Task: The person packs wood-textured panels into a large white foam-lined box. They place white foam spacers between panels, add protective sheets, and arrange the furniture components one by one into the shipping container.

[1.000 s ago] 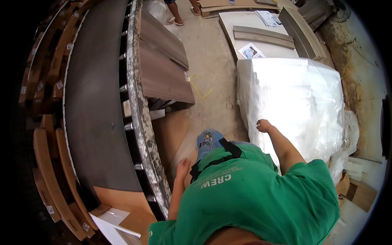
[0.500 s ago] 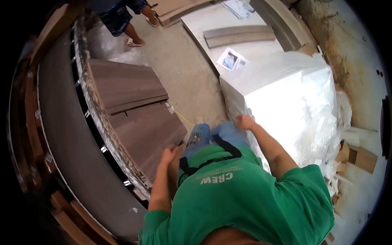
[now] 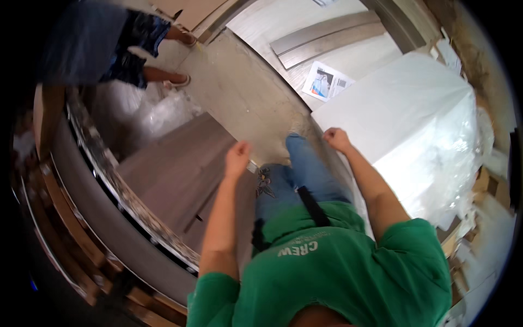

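Note:
My left hand point(image 3: 237, 158) is raised over the inner edge of a stack of brown wood-grain boards point(image 3: 180, 155), loosely closed and slightly blurred, with nothing visible in it. Beside a large white block wrapped in clear plastic point(image 3: 395, 101), my right hand point(image 3: 337, 139) hangs with its fingers curled in and no object showing. Whether that hand brushes the wrapping I cannot tell. My legs in blue jeans point(image 3: 311, 166) stand in the passage between the boards and the wrapped block.
Two brown planks point(image 3: 329, 38) and a printed leaflet point(image 3: 325, 82) lie on a pale panel ahead. Crumpled clear plastic point(image 3: 163, 114) is heaped at the far left, near another person in dark patterned shorts point(image 3: 133, 49). Cardboard scraps point(image 3: 487, 188) lie along the right wall.
I have moved forward along the passage, so the boards and wrapped block appear shifted. Both my hands have swung up and forward. The other person appears closer at the upper left.

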